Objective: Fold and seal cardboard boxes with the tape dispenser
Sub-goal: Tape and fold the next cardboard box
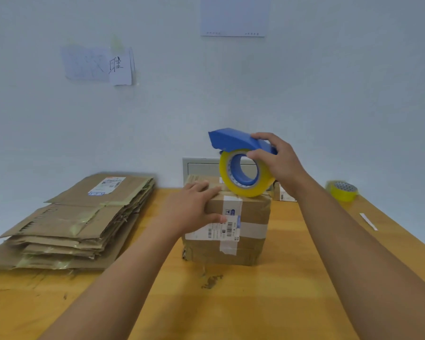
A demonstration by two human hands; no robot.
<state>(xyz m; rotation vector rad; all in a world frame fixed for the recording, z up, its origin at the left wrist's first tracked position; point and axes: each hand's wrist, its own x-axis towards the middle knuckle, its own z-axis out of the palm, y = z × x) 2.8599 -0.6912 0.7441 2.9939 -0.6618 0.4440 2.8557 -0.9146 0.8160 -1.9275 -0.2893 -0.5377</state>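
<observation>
A closed brown cardboard box with white labels and old tape stands in the middle of the wooden table. My left hand lies flat on its top left corner, fingers straight, thumb down the front face. My right hand grips a blue tape dispenser loaded with a yellow tape roll. The roll touches the far top edge of the box.
A stack of flattened cardboard boxes lies at the left of the table. A spare yellow tape roll sits at the far right, a small white strip near it. Small boxes stand behind the main box by the wall.
</observation>
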